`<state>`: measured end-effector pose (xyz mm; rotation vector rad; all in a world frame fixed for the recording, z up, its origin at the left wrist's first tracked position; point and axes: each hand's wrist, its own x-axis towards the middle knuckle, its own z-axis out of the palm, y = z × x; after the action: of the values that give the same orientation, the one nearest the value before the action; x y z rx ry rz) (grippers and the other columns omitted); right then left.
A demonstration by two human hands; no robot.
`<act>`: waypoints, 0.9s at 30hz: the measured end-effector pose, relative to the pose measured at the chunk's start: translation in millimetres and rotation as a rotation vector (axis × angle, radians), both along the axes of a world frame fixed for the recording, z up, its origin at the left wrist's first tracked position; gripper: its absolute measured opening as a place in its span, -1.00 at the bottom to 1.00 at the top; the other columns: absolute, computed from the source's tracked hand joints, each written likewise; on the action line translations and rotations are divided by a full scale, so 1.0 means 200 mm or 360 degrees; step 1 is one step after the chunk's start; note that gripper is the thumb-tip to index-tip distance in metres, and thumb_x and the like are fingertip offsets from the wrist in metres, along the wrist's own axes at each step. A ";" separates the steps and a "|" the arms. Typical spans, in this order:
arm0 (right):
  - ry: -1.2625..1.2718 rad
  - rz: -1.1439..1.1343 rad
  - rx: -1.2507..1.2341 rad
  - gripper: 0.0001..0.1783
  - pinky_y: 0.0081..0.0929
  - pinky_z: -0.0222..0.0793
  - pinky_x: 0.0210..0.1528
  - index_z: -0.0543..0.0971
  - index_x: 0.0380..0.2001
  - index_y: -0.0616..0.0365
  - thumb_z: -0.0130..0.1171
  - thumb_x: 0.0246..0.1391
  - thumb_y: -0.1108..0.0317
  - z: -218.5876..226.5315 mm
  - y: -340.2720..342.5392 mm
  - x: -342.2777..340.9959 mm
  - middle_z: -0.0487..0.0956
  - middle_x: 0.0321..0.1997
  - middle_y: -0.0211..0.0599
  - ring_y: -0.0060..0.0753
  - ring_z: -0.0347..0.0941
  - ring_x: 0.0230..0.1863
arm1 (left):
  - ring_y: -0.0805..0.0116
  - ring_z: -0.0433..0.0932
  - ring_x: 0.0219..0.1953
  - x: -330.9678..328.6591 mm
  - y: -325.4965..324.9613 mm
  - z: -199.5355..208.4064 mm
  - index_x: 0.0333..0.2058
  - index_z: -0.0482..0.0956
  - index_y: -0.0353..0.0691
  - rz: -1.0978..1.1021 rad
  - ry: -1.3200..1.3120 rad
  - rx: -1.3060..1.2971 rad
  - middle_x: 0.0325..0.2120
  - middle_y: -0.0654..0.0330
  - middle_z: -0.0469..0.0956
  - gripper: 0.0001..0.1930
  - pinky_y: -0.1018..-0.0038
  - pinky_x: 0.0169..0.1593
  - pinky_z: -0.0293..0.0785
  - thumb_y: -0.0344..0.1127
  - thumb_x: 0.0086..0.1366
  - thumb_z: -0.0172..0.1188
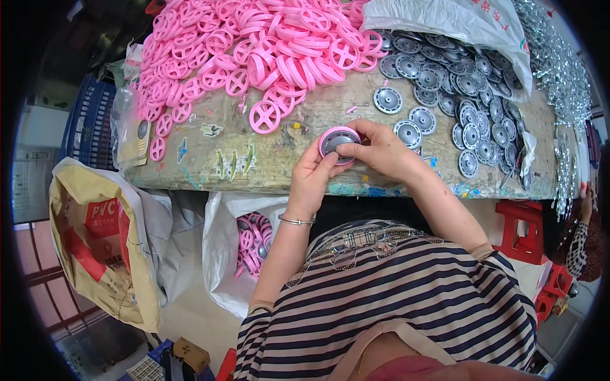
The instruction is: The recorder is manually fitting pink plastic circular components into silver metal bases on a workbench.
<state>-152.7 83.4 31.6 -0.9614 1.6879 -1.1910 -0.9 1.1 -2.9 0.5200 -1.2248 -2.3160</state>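
Between both hands' fingers (352, 151), a pink-rimmed wheel (332, 141) faces upward.

Printed matter: large capitals (105, 210) and a line of smaller characters stand on a red panel (105, 232) of the tan sack (141, 279) at left; red characters (495, 19) run along the white plastic bag (432, 14) at upper right.

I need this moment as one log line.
left hand: holding pink wheel | right hand: holding it too, thumb on grey disc | pink wheels: heaped on table | grey discs: heaped to their right
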 end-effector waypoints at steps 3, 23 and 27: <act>-0.0371 -0.0028 -0.0072 -0.64 -0.52 0.41 -0.18 0.53 -0.14 0.28 0.26 -0.01 0.33 0.00 0.00 0.02 0.59 -0.30 -0.26 -0.54 0.48 -0.26 | 0.26 0.46 0.02 0.00 0.00 -0.01 0.14 0.27 -0.33 -0.0010 0.0092 0.0022 0.01 0.08 0.41 -0.62 0.25 0.06 0.51 -0.54 0.35 -0.09; 0.1369 -0.0453 -0.0778 -0.67 -0.35 0.39 -0.14 0.48 -0.19 0.27 0.16 0.08 0.24 -0.05 -0.37 -0.26 0.47 -0.20 -0.10 -0.15 0.46 -0.24 | 0.46 0.47 -0.19 1.00 0.00 -0.09 -0.16 0.51 -0.37 0.1084 -0.1383 -0.1229 -0.25 0.20 0.51 -0.72 0.48 -0.13 0.42 -0.28 0.40 -0.06; 0.1474 -0.0232 -0.0324 -0.70 -0.22 0.35 -0.21 0.48 -0.33 0.23 0.13 0.09 0.17 -0.09 -0.44 -0.40 0.49 -0.35 -0.06 -0.06 0.43 -0.30 | 0.32 0.50 -0.31 1.01 0.01 -0.09 -0.22 0.54 -0.40 0.1031 -0.1754 -0.1572 -0.33 0.09 0.49 -0.81 0.46 -0.21 0.44 -0.39 0.31 0.06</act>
<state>-231.8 -4.9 14.4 -1.7124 2.3983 -1.0862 201.4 3.1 -21.6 1.5444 -1.9970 -0.6059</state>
